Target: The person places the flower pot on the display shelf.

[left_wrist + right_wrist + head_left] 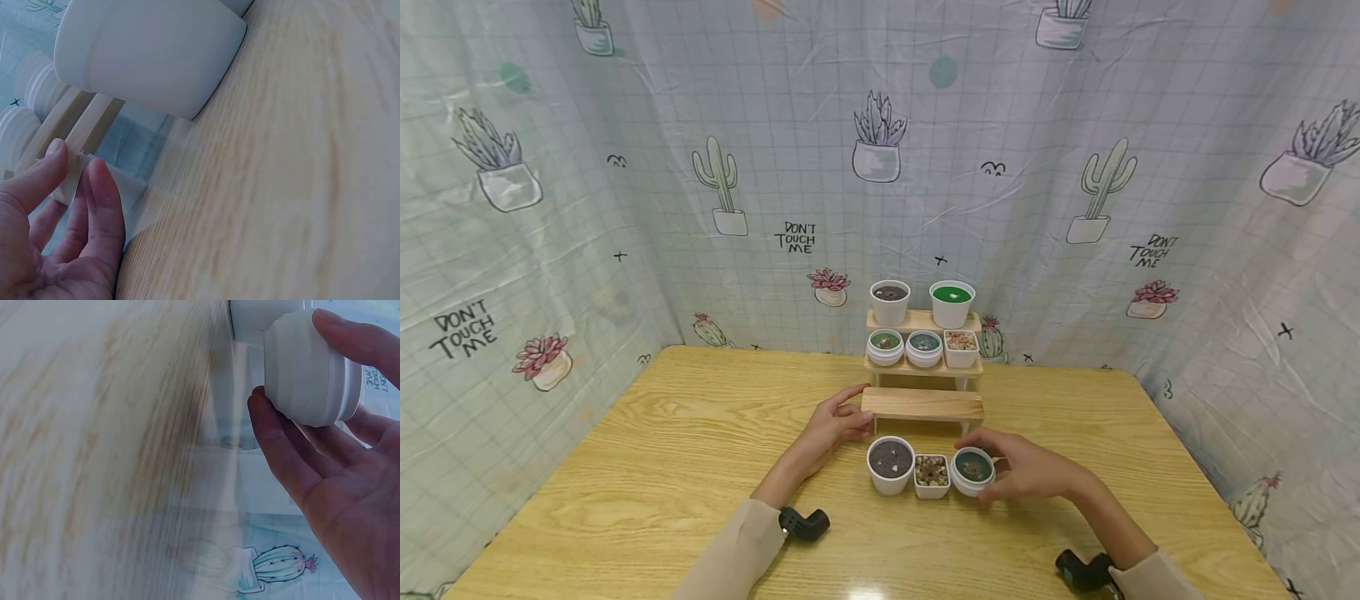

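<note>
My left hand [831, 425] grips the left end of the lowest wooden step [922, 403] of a tiered stand. In the left wrist view its thumb lies on top of the board, with the fingers below and at the end. My right hand [1026, 467] holds a round white pot [972, 483] with a dark green top between thumb and fingers. In the right wrist view this pot's base [275, 369] appears slightly off the table. Left of it stand a square white pot [932, 490] of pebbles and a taller white pot [891, 481] with dark filling.
The middle step [895, 370] carries two round pots and a square pot [961, 357] with pale pebbles. On the top step [920, 319] stand a dark-filled cup [891, 312] and a green-topped cup [951, 313]. A patterned curtain [925, 217] hangs behind the wooden table [700, 433].
</note>
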Available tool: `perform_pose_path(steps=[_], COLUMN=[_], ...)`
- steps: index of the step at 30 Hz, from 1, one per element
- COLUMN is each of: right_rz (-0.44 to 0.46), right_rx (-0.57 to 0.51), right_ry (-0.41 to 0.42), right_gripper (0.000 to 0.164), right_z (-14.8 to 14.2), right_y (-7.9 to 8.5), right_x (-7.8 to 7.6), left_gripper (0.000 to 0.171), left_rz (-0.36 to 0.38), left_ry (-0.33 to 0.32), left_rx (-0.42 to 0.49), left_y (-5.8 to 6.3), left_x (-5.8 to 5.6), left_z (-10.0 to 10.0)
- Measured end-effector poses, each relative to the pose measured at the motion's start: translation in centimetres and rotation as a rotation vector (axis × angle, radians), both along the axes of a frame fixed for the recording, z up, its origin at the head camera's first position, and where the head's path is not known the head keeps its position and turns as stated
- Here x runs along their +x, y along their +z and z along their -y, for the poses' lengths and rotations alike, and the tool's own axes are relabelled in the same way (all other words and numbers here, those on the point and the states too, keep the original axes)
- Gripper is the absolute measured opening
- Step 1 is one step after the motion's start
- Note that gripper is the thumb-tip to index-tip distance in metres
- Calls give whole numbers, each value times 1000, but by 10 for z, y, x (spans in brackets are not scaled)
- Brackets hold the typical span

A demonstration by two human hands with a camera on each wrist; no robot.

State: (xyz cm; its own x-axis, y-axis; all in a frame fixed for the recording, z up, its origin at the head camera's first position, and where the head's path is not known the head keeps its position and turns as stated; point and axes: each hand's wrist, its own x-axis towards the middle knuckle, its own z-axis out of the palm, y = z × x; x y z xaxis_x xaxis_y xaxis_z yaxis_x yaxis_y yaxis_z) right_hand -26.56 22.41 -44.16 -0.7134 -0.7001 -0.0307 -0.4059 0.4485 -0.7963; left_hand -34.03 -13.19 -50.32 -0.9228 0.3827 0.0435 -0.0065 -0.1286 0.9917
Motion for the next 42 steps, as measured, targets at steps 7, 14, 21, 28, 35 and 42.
perform_pose_path(steps=[7, 14, 21, 28, 35, 42], right_rz=[11, 3, -16, -23, -38, -47], right_rx=[-5, -6, -40, -50, -63, -65], right_ry=[-21, -22, -19, -34, -33, -44], right_gripper=[64, 61, 59, 62, 65, 64], right_z=[0, 0, -1, -1, 0, 3], right_y=[4, 3, 4, 8, 13, 15], right_x=[2, 1, 2, 3, 4, 2], left_gripper=[68, 68, 67, 66, 66, 66], left_rz=[3, 1, 7, 10, 13, 17], left_ry=[0, 0, -6, -1, -4, 1], left_rx=[3, -1, 1, 3, -1, -6], left_y=[1, 2, 1, 0, 0, 2], left_x=[1, 2, 0, 0, 0, 0], left_z=[0, 0, 0, 0, 1, 1])
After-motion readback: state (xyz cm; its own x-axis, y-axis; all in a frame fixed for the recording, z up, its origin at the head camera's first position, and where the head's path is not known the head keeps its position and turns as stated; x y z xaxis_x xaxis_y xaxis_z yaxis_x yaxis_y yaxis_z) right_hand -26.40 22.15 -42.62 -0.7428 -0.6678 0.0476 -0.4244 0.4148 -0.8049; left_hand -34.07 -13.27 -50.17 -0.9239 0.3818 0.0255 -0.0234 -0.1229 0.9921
